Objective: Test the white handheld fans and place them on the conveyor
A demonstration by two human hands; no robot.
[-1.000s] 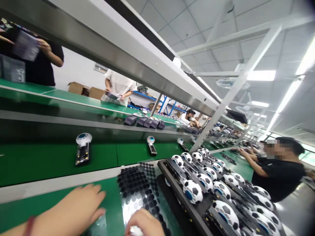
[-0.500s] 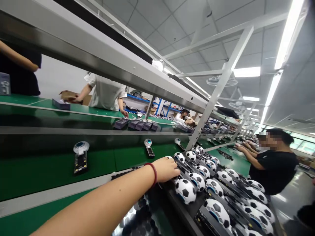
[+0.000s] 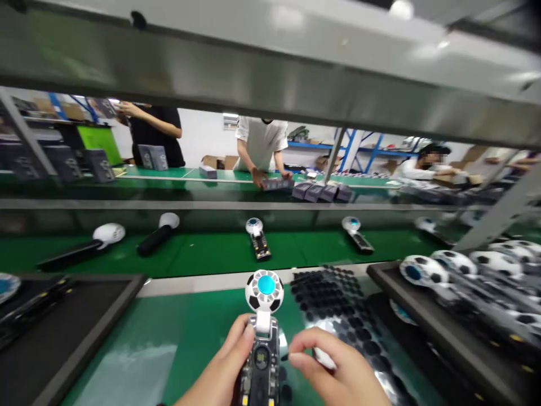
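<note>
My left hand [image 3: 230, 361] grips a handheld device with a soccer-ball head [image 3: 264, 293]. The device stands upright, its blue disc and clear-fronted dark body facing me; the lower end runs out of view. Just right of it, my right hand [image 3: 333, 366] is closed in a pinch on a slim white pen-like tool [image 3: 324, 358]. Its dark tip points toward the device's side, and I cannot tell whether they touch. Beneath and beyond the right hand lies a clear sheet of black round pads [image 3: 333, 293].
A tray [image 3: 391, 276] of similar devices stands at right, and a dark tray [image 3: 101, 327] at left. Several devices lie on the green conveyor belt [image 3: 211, 242]. A metal beam [image 3: 253, 73] crosses overhead. Across the line, a person in white [image 3: 262, 141] handles a box [image 3: 278, 184].
My left hand has come back from the right-hand tray and now holds a device in front of me. My right hand has come into view. The camera has turned left and down.
</note>
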